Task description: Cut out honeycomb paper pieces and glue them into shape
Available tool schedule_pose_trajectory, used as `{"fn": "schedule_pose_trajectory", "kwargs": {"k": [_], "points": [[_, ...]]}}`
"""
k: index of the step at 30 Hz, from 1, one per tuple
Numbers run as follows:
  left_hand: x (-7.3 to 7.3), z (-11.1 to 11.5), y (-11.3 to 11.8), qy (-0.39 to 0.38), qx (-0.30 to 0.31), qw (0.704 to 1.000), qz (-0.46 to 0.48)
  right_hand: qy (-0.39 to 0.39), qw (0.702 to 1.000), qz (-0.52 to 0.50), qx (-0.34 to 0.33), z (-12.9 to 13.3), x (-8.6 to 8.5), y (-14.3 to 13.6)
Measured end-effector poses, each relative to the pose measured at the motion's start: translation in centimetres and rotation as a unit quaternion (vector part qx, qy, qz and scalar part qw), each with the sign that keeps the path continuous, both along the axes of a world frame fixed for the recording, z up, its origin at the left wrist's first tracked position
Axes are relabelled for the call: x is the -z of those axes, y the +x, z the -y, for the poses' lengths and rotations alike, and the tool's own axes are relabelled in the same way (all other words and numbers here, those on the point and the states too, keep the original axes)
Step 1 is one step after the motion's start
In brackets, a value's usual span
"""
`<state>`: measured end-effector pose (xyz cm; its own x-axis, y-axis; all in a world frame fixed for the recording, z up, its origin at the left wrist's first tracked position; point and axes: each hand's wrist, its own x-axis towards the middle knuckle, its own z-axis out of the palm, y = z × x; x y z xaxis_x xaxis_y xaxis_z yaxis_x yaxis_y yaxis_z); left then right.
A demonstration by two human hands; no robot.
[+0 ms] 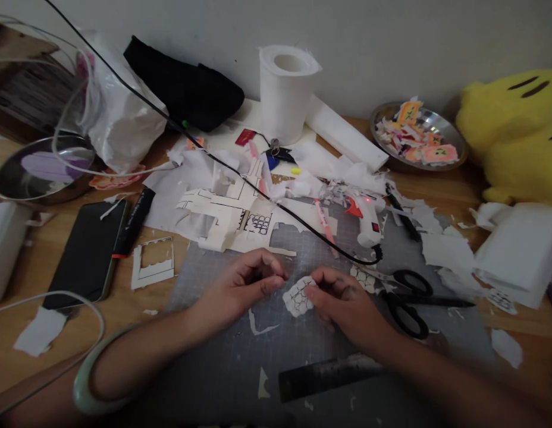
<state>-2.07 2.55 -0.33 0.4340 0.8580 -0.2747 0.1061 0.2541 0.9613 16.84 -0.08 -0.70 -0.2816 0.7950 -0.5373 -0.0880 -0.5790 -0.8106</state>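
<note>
My right hand [342, 297] pinches a small white paper cutout [298, 296] with a drawn pattern of rounded cells, above the grey cutting mat [204, 351]. Just left of the cutout, my left hand [253, 279] has its fingers curled and the thumb close to the index finger. Whatever it may hold is too small to make out. Black-handled scissors [407, 315] lie right of my right hand, partly over another patterned piece [364, 278]. Beyond my hands is a cut paper model [234, 208] with black lines. A white hot glue gun [369, 223] with a red trigger rests behind my right hand.
A black cable [169, 119] crosses the view to the glue gun. A paper roll [287, 95], a metal bowl of scraps [419, 139] and a yellow plush [517, 137] stand behind. At left lie a phone [86, 252] and marker [135, 223]; a dark strip [325, 377] lies in front.
</note>
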Motion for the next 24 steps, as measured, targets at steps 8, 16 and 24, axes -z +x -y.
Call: {"fn": "schedule_pose_trajectory", "kwargs": {"k": [8, 16, 24], "points": [[-0.38, -0.03, 0.12, 0.076, 0.101, 0.990, -0.057, 0.033, 0.999, 0.035, -0.015, 0.31, 0.00, -0.07], [-0.25, 0.09, 0.20, 0.101, 0.127, 0.983, -0.090, 0.055, 0.998, 0.034, -0.027, 0.32, 0.00, -0.21], [-0.11, 0.15, 0.16, 0.108, 0.135, 0.980, -0.103, 0.073, 0.995, 0.040, -0.046, 0.32, -0.26, -0.16]]}}
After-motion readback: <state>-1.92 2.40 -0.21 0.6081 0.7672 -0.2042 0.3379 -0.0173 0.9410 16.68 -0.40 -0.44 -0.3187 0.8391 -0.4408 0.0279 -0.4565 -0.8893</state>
